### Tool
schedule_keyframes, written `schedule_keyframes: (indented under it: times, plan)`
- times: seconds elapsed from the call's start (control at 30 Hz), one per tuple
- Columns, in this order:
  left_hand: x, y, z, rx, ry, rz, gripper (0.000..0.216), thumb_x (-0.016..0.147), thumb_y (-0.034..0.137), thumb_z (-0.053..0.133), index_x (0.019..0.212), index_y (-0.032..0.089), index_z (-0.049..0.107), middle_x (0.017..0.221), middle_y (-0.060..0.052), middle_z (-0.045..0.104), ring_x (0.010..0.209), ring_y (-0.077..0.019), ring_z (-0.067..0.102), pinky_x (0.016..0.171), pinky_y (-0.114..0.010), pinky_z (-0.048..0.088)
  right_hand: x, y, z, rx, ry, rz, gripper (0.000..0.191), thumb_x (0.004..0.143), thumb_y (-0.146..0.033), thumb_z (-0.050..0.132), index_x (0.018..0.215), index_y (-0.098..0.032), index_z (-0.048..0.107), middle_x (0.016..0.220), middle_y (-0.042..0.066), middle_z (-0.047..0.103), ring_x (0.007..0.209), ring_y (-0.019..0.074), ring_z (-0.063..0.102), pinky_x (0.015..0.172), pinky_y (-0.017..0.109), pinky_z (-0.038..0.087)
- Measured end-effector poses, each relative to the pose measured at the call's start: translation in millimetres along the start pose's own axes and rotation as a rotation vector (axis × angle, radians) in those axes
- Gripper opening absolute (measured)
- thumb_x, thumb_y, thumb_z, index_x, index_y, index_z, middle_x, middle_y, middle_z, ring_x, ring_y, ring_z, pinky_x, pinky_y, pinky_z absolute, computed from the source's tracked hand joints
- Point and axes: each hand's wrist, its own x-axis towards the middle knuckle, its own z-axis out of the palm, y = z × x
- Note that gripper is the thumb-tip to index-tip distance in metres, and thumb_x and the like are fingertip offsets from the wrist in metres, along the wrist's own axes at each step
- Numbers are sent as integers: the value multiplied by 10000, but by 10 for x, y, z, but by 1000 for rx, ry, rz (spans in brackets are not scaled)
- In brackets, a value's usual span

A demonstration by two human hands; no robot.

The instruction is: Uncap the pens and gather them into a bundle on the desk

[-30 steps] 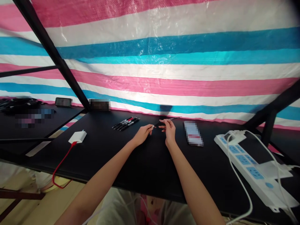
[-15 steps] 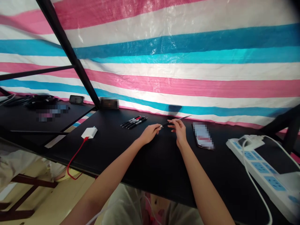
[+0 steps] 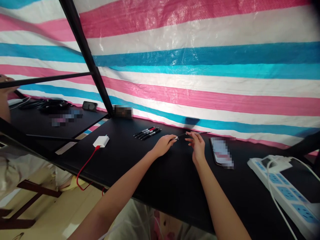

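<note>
My left hand is closed, its fingertips pinching a small black-and-white piece. From there a thin, dark, stick-like thing runs to my right hand. Thumb and forefinger of the right hand pinch it, while the other fingers are loosely curled. Its slim end shows beyond the right hand, pointing right. Whether the piece and the thin thing are one object, I cannot tell. Left of my hands, several pens, mostly black with a bit of red, lie side by side on the black table.
A phone lies right of my hands, with a white power strip and cables further right. On the left sits a white charger with a red cable. A black frame post stands before the striped sheet. Another person's arm shows far left.
The camera view has shifted, so everything sits slightly lower and further right. My hands are slightly further apart, and the thin thing lies flatter. Another person's arm has appeared at far left.
</note>
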Motion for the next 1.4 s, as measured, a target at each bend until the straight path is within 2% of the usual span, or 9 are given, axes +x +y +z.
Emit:
schedule_keyframes:
  times: [0.2,0.33,0.47,0.6,1.0,1.4]
  plan:
    - [-11,-18,27,7,-5,31,248,863,283,370,997,174,549,708,1,558,718,-125,510,704,-226,375,-18,-39,3,-21,-82,-9,217,701,-374,571,808,-186,573,914,56,666,599,122,611,411,174,336]
    - [-10,-18,18,16,-2,37,254,864,282,370,1017,175,544,710,1,558,725,-126,509,701,-223,372,-20,-48,9,-22,-42,-25,211,698,-375,567,786,-183,570,893,57,671,609,127,614,407,176,328]
    - [-9,-7,4,23,-12,45,250,868,276,364,1013,175,541,705,2,555,718,-123,505,694,-220,371,1,-30,-7,-24,-58,-27,196,699,-363,566,769,-180,567,899,59,669,616,125,614,406,171,327]
    - [-11,10,2,35,-31,32,255,871,280,358,1007,171,545,712,-2,560,728,-124,508,705,-225,373,8,-6,-8,21,-33,12,192,690,-351,573,781,-182,566,892,55,669,600,125,613,396,169,327]
    - [-20,11,-4,47,-30,16,260,872,286,351,998,165,545,717,-9,566,743,-133,513,733,-240,380,20,-49,-20,-53,-96,43,242,687,-394,554,810,-186,554,925,73,665,551,135,609,374,184,323]
    - [-16,-27,32,44,-21,22,255,862,282,359,984,171,554,697,2,563,723,-128,511,713,-230,375,38,-35,-21,-59,-92,38,251,681,-402,560,811,-187,556,871,55,673,507,96,571,367,166,301]
